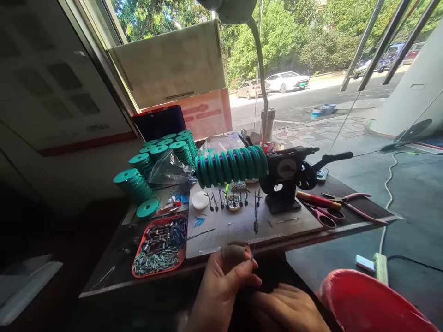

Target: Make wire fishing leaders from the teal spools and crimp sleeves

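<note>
My left hand (pixel 224 281) is below the front edge of the table, thumb and forefinger pinched on a thin bluish strand (pixel 252 258). My right hand (pixel 287 306) is just beside it, slightly blurred, its fingers curled; whatever they hold is lost in shadow. Above both hands, a row of teal foam spools (pixel 231 166) sits on the shaft of a black hand-cranked winder (pixel 287 173). Several small dark rigs (pixel 221 200) hang below the spools. One of them, a dark weight (pixel 256 227), dangles lower than the others.
A red tray (pixel 134 265) of small metal parts is at left, with stacked teal spools (pixel 126 177) behind. White lid (pixel 200 200) and blue sleeves (pixel 199 222) lie on the board. Scissors (pixel 327 221) and pliers (pixel 356 198) are at right, a red basin (pixel 367 295) below.
</note>
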{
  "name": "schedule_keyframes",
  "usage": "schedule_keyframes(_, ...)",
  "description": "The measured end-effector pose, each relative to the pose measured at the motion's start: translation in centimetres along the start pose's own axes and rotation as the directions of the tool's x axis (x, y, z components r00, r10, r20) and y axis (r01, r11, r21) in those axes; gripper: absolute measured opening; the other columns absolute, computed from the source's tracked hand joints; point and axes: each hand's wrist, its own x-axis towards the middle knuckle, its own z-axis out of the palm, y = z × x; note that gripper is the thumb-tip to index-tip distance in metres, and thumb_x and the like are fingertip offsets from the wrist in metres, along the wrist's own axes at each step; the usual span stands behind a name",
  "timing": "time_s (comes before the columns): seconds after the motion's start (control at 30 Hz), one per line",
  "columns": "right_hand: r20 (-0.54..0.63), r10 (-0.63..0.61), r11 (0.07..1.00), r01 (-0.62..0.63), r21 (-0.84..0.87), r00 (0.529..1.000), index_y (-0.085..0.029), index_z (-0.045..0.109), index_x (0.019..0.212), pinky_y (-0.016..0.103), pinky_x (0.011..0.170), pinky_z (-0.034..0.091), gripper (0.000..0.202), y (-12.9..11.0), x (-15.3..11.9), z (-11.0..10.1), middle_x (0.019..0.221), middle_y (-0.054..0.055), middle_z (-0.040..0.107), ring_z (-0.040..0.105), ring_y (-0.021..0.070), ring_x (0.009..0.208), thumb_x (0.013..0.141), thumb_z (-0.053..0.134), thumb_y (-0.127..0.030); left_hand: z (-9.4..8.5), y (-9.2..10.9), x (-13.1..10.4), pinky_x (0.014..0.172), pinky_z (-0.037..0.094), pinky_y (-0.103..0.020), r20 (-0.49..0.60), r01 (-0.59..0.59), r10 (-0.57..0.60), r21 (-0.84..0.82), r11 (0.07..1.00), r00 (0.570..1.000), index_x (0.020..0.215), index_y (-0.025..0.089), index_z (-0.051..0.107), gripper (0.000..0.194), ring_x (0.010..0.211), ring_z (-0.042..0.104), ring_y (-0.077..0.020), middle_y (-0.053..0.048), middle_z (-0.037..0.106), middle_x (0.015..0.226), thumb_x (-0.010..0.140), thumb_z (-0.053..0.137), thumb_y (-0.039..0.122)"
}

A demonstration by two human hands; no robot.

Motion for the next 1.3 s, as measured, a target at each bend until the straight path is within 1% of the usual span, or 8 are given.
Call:
schedule_keyframes(0.2,0.102,0.224,0.950,-0.240,0.200,0.969,-0.014,0.048,0.107,0.007,0.062,0.043,0.028,0.6,0.3,0.0,0.086,0.003,0.059,0.056,0.0023,0.070,0.079,0.042,-0.014,-1.8,0.8,-0.3,0.054,0.043,-0.018,-0.183,-0.040,0.054,0.079,0.996,0.982,0.076,0.015,0.063,0.020,0.069,0.050,-0.0094,-0.001,0.057,0.079,0.063,0.074,0.026)
schedule_keyframes(0.37,0.363,0.616,0.591,-0.715,0.374,0.699,-0.012,0.052,0.112,0.014,0.075,0.048,0.041,1.4,2.9,0.6,0.097,0.008,0.057,0.057,0.0073,0.082,0.084,0.040,-0.039,-3.0,1.0,0.4,0.050,0.041,-0.019,-0.249,-0.097,0.178,0.305,0.947,0.952,0.079,0.013,0.059,0.023,0.063,0.048,-0.0099,-0.002,0.056,0.075,0.066,0.070,0.029)
schedule_keyframes(0.6,0.275,0.549,0.729,-0.613,0.303,0.789,-0.018,0.053,0.117,0.011,0.081,0.043,0.041,2.1,5.0,0.8,0.100,0.005,0.053,0.053,0.0051,0.090,0.085,0.035,-0.038,-2.8,0.8,1.8,0.048,0.030,-0.019,-0.114,-0.110,0.212,0.572,0.813,0.971,0.076,0.011,0.057,0.016,0.057,0.040,-0.0068,-0.001,0.051,0.070,0.074,0.059,0.027)
schedule_keyframes(0.77,0.354,0.590,0.636,-0.688,0.349,0.726,-0.017,0.054,0.114,0.013,0.080,0.042,0.042,2.2,5.0,-0.2,0.099,0.006,0.052,0.051,0.0065,0.088,0.084,0.039,-0.041,-2.4,1.5,1.5,0.054,0.032,-0.018,-0.029,-0.021,0.034,0.373,0.928,0.999,0.072,0.010,0.060,0.013,0.057,0.040,-0.0061,0.001,0.052,0.062,0.069,0.065,0.022)
schedule_keyframes(0.97,0.539,0.677,0.016,-0.742,0.670,0.502,-0.014,0.053,0.093,0.014,0.065,0.041,0.038,1.7,5.5,-0.3,0.083,0.003,0.052,0.048,0.0046,0.069,0.069,0.061,-0.043,-1.7,0.5,1.4,0.069,0.038,-0.021,0.101,-0.095,0.094,0.011,0.995,0.990,0.070,0.011,0.066,0.009,0.071,0.051,-0.0105,-0.003,0.059,0.072,0.070,0.066,0.020)
schedule_keyframes(1.1,0.602,0.636,-0.281,-0.582,0.763,0.482,-0.013,0.049,0.086,0.013,0.056,0.037,0.041,1.8,5.9,0.3,0.066,0.000,0.046,0.042,0.0022,0.056,0.059,0.068,-0.038,-1.4,-1.4,1.7,0.070,0.039,-0.021,0.107,-0.015,0.047,-0.278,0.960,0.993,0.068,0.012,0.067,0.006,0.069,0.053,-0.0105,-0.004,0.059,0.068,0.072,0.063,0.015)
schedule_keyframes(1.2,0.677,0.557,-0.220,-0.701,0.679,0.481,-0.013,0.050,0.100,0.013,0.048,0.034,0.044,2.5,5.3,0.2,0.064,0.000,0.048,0.038,0.0013,0.046,0.066,0.063,-0.039,-1.3,-2.1,1.6,0.072,0.041,-0.024,0.082,0.069,-0.046,-0.316,0.946,0.996,0.070,0.009,0.067,0.006,0.072,0.056,-0.0133,-0.007,0.060,0.070,0.069,0.066,0.015)
schedule_keyframes(1.3,0.562,0.609,0.233,-0.803,0.548,0.560,-0.014,0.051,0.109,0.014,0.059,0.043,0.044,3.4,3.7,-0.1,0.089,0.006,0.057,0.053,0.0056,0.064,0.073,0.057,-0.039,-1.3,-1.9,1.2,0.069,0.041,-0.023,-0.062,0.140,-0.163,-0.272,0.952,0.985,0.075,0.011,0.066,0.013,0.074,0.057,-0.0132,-0.006,0.062,0.076,0.063,0.070,0.014)
